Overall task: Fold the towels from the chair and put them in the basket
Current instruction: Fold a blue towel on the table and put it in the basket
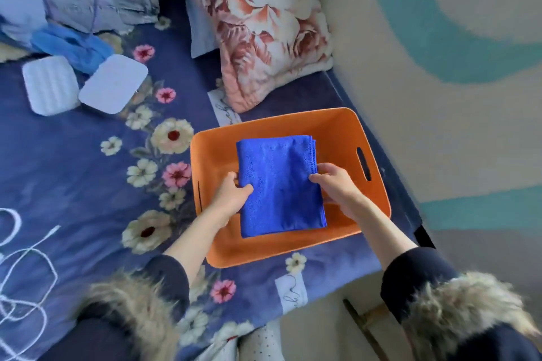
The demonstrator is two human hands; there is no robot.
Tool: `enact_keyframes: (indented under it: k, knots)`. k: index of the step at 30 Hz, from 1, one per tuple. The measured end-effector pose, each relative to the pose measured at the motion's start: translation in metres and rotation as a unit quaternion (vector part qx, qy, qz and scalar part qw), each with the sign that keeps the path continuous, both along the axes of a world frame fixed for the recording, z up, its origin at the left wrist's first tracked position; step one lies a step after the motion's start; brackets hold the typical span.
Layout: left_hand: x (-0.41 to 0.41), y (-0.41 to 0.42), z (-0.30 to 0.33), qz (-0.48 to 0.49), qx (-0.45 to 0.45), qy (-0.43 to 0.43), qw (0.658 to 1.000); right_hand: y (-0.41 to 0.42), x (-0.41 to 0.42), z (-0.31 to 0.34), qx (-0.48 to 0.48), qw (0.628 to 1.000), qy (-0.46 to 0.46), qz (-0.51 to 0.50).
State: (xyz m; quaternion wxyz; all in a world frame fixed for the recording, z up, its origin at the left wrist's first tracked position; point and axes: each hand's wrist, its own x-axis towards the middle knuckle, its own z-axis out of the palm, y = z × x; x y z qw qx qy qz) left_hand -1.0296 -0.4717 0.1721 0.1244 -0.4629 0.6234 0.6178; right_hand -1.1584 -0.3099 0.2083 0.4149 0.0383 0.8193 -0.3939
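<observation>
Both hands, our left hand (231, 193) and right hand (337, 184), pinch the folded blue microfibre towel (280, 184) by its side edges over the orange plastic basket (378, 184) (it sits on the bed). We judge this the placing step. Next we lower it flat and let go.

The blue towel (278, 184) is soft, matt terry-like cloth with a fine nap and a stitched hem along its right edge. The orange basket (337, 129) looks like smooth plastic with a dull sheen. The bedspread (73, 170) under it is printed, matt cloth with flowers. The floral pillow (264, 23) at the far edge looks plush and fuzzy. Both sleeves (167, 278) are dark cloth trimmed with shaggy fur.
</observation>
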Motion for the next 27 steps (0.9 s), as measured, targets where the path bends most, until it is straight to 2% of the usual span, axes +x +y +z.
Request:
enact_keyframes:
  k: [9,14,17,22,25,27]
  knots:
    - [-0.006,0.002,-0.105,0.062,-0.051,-0.121,0.989,-0.024,-0.014,-0.123,0.027,0.998,-0.045,0.025]
    - [-0.015,-0.005,-0.127,0.118,-0.098,-0.196,0.969,-0.053,-0.013,-0.160,0.026,0.996,-0.070,0.057]
    - [-0.023,-0.010,-0.129,0.117,-0.122,-0.229,0.959,-0.064,-0.013,-0.174,0.031,0.994,-0.080,0.066]
    - [-0.025,-0.009,-0.126,0.041,-0.216,-0.246,0.944,-0.062,-0.015,-0.192,0.063,0.992,-0.084,0.068]
    - [-0.022,-0.002,-0.124,-0.079,-0.315,-0.191,0.926,-0.053,-0.009,-0.193,0.106,0.986,0.029,0.127]
    - [-0.018,0.001,-0.126,-0.226,-0.331,-0.199,0.894,-0.047,-0.002,-0.185,0.116,0.962,0.130,0.210]
